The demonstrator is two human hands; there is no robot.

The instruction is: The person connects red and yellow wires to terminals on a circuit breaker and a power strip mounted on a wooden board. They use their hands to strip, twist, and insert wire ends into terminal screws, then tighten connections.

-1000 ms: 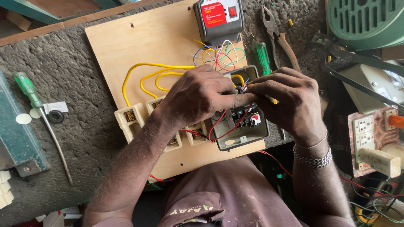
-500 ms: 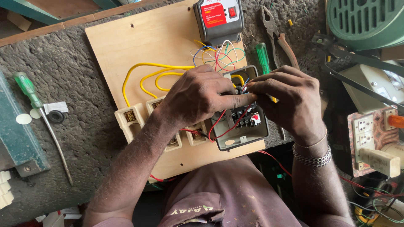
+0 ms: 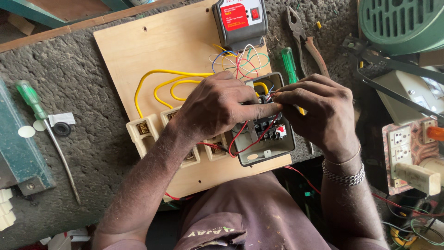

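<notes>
Electrical workshop, pliers (image 3: 306, 40), screwdriver (image 3: 45, 125), wiring board (image 3: 162, 51)

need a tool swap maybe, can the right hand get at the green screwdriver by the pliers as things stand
Probably yes. The green screwdriver lies in the open just above the right hand, beside the pliers, with nothing over it. But the right hand's fingers are busy at the wires in the grey switch box.
</notes>
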